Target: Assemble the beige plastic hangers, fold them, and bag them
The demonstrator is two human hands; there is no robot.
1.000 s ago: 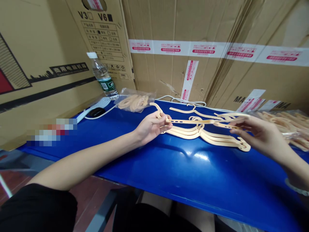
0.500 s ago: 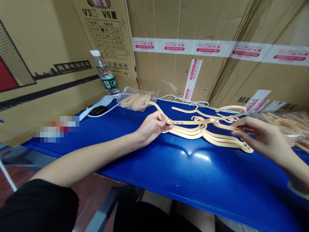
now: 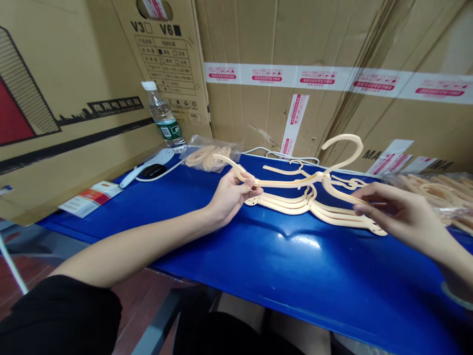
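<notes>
Left fingers point(image 3: 248, 185) and right fingers point(image 3: 369, 212) pinch a pale hanger point(image 3: 320, 177) stretching between them

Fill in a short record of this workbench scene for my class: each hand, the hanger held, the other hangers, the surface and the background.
Left hand: grips the left side of the held beige hanger
Right hand: grips its right side
Held hanger: raised, hook pointing up
Other hangers: stacked hangers on the table; some in a left plastic bag and a right plastic bag
Surface: blue table
Background: cardboard, water bottle
</notes>
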